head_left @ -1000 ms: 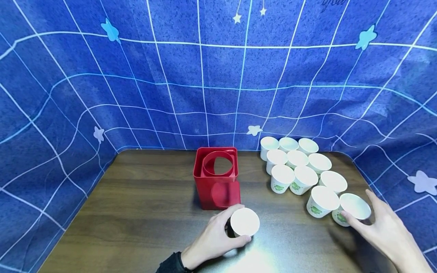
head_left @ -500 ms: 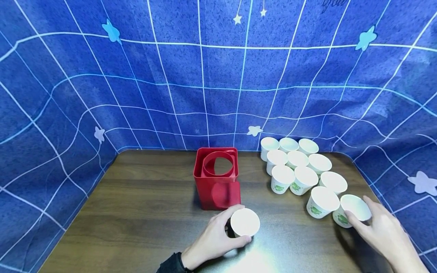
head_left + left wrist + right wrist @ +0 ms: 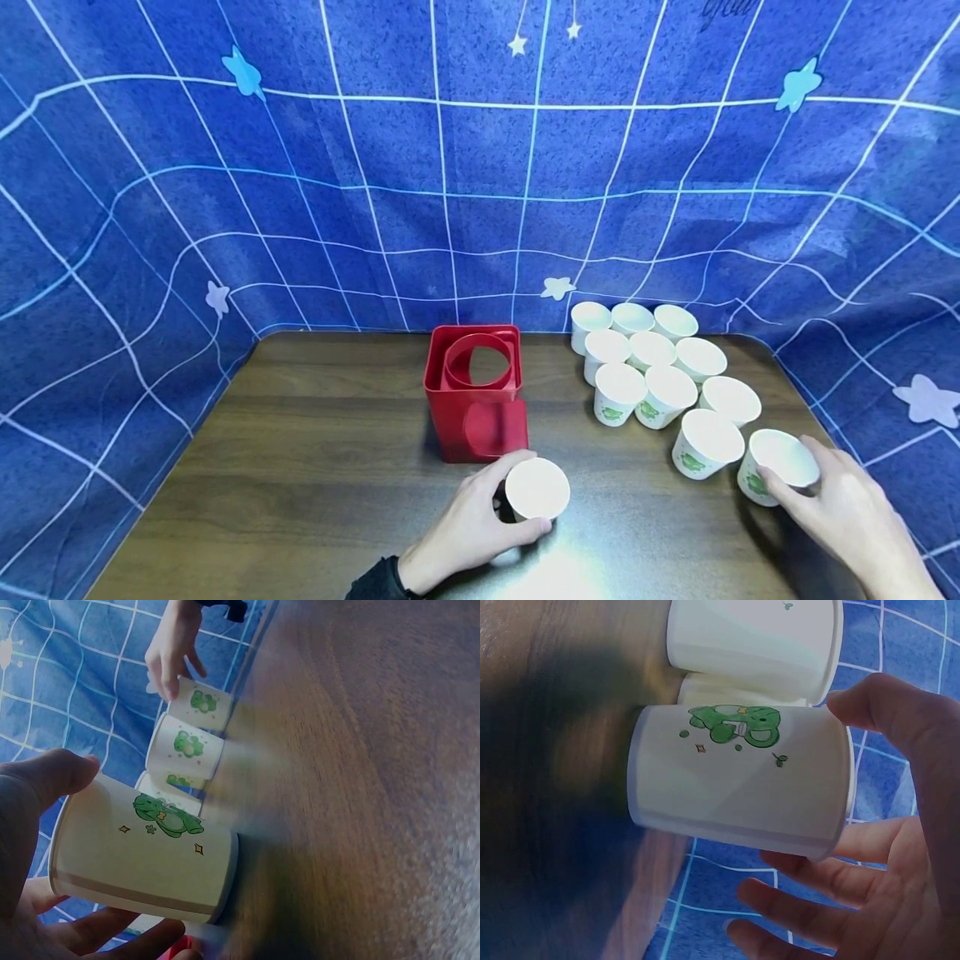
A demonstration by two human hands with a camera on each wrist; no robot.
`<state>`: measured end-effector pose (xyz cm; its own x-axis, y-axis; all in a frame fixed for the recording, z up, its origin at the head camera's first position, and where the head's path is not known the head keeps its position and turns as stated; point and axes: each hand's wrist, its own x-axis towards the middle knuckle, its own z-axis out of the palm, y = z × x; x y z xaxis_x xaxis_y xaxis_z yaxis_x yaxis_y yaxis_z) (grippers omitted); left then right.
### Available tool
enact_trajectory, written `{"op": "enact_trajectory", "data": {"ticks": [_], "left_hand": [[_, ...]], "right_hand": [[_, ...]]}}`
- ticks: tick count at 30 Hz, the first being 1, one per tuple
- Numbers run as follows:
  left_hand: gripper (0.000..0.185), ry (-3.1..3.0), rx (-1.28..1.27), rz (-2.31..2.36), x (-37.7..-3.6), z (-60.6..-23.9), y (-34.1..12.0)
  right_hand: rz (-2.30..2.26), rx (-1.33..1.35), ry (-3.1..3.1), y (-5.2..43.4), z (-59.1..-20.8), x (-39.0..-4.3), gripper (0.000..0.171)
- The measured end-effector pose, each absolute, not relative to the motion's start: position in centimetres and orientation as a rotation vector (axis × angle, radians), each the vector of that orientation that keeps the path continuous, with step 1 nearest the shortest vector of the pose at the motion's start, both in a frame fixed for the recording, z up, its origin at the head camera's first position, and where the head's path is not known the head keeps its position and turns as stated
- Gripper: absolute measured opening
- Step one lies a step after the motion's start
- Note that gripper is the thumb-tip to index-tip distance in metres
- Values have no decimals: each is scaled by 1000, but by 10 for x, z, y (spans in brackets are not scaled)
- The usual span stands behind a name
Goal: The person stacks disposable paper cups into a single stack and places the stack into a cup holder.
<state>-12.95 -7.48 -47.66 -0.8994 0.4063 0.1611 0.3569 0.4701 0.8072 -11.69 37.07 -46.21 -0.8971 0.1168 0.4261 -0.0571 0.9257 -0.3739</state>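
Observation:
In the head view my left hand grips a white paper cup between thumb and fingers, on the table in front of a red box-shaped holder. The left wrist view shows a green cartoon animal printed on this cup. At the far right, my right hand holds another paper cup near its rim, thumb on the near side and fingers on the far side. Close up in the right wrist view, that cup stands upright with its base at the table.
Several more white paper cups stand in slanting rows at the right rear, the nearest cup just left of my right hand's cup. A round ring sits in the holder's top. Blue grid-patterned cloth hangs behind the brown table.
My right hand has closed in on the end cup and taken hold of it. That cup has shifted slightly right, apart from its neighbour. The left hand and its cup stay put.

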Motion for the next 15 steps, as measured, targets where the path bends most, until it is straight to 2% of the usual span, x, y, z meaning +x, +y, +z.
{"op": "enact_trajectory", "data": {"ticks": [4, 15], "left_hand": [[71, 2640, 686, 1433, -130, -476, -74], [67, 2627, 681, 1455, -132, -476, -71]], "right_hand": [[517, -100, -2664, 369, -456, -112, 71], [524, -102, -2559, 360, -421, -101, 63]]}}
